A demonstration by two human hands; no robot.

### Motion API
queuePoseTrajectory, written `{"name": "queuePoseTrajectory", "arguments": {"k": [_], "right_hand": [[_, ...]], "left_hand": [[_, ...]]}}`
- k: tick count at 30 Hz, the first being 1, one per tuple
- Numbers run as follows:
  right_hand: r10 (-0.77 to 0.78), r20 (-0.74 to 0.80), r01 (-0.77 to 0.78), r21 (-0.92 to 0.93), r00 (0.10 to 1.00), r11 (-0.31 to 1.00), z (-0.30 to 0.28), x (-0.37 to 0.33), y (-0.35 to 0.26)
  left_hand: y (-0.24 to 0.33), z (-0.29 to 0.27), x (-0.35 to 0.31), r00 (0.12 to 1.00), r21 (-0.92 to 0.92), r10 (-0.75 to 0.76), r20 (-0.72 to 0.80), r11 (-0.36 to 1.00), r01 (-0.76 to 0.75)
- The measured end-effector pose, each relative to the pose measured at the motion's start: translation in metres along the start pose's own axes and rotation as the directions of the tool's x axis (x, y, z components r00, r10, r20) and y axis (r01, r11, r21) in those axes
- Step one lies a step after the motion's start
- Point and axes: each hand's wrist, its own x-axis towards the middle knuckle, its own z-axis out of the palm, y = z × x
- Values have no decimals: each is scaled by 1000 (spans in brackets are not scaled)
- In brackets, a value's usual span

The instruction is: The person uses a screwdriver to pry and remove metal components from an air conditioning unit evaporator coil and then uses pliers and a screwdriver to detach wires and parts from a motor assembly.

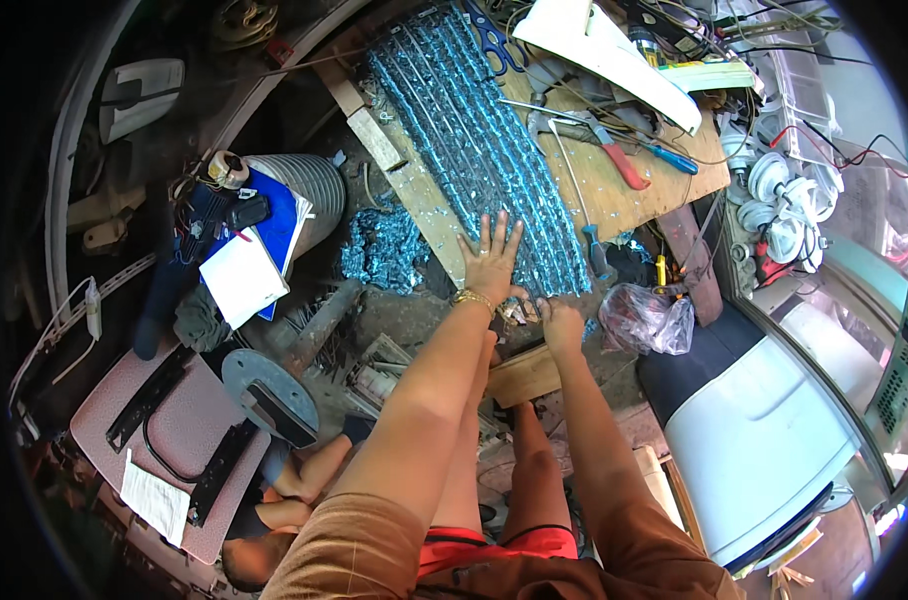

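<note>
The blue-finned coil was seemingly being steadied by the left hand, fingers spread, while the right hand was curled, its grip indiscernible; firm bracing was likely required next.

The left hand covers a patch of the finned coil, cut off at its far end. Whatever the curled right hand may hold is hidden. At right, the contents of the clear plastic bag cannot be told; near left, a brown sleeve partly hides a co-worker
</note>
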Motion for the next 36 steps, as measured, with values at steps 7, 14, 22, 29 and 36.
{"name": "queuePoseTrajectory", "arguments": {"k": [7, 14, 22, 29, 36], "right_hand": [[32, 29, -28, -114, 999, 993, 0, 13, 2], [38, 100, -18, -190, 994, 982, -4, 14, 6], [55, 103, -25, -278, 993, 960, -41, 16, -26], [170, 283, -147, -102, 944, 984, -53, 59, -45], [515, 541, -610, -4, 665, 792, 8, 100, -21]], "left_hand": [[9, -4, 0, 999, -142, 26, 37, 990, -20], [13, -3, 2, 999, -69, -47, 1, 997, 47], [20, 0, 9, 996, -117, -76, -43, 991, 70], [16, 1, -1, 997, -118, -12, -76, 993, 3], [-32, -43, 12, 888, -51, -56, -456, 998, 37]]}}
